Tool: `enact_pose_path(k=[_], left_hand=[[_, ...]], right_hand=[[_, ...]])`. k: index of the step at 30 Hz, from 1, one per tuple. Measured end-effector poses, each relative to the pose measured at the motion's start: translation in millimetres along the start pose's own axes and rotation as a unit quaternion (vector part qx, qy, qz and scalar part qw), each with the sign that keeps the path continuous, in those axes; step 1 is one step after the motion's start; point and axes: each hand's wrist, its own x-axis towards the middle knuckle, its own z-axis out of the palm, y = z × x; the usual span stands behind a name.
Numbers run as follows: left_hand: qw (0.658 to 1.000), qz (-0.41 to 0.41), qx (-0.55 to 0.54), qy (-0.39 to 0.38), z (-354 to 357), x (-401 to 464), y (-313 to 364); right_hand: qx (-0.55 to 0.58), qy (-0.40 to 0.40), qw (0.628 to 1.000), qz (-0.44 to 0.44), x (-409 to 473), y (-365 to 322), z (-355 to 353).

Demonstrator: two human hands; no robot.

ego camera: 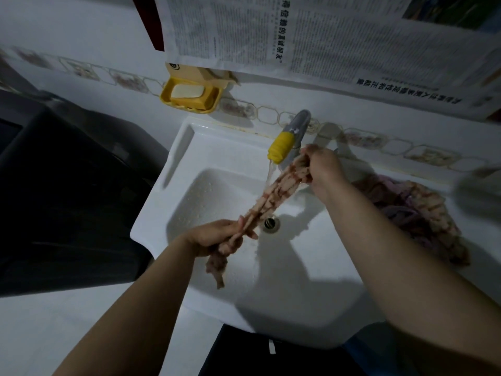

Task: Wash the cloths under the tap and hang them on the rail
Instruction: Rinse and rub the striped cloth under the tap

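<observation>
A beige cloth with red check lines is stretched into a long bunched strip over the white sink. My left hand grips its lower end, and a tail of cloth hangs below the fist. My right hand grips its upper end beside the tap, which has a yellow spout tip. Water runs from the tap onto the cloth near its upper part. More cloths, checked and purple, lie heaped on the sink's right ledge. No rail is in view.
A yellow soap dish holding a white bar of soap is fixed to the wall above the sink's left corner. Newspaper sheets cover the wall behind the tap. A dark appliance stands to the left. The drain lies under the cloth.
</observation>
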Motion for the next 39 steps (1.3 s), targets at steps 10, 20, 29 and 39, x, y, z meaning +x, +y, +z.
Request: enact_pose_path(k=[10,20,29,39], left_hand=[[0.962,-0.002,-0.255,0.095,35.1,25.1,-6.0],[0.876,0.126,-0.426,0.19,37.9,36.4,57.9],[0.987,0.101,-0.118,-0.05,53.7,26.6,52.1],[0.975,-0.024,-0.212,0.065,67.6,23.1,54.1]], right_hand=[[0.315,-0.132,0.939,0.03,-20.0,3.1,-0.5],[-0.006,-0.356,0.934,0.018,-94.7,54.4,-13.0],[-0.091,-0.224,0.962,-0.128,-62.3,38.1,-23.5],[-0.125,-0.009,0.989,-0.084,16.9,16.5,-48.2]])
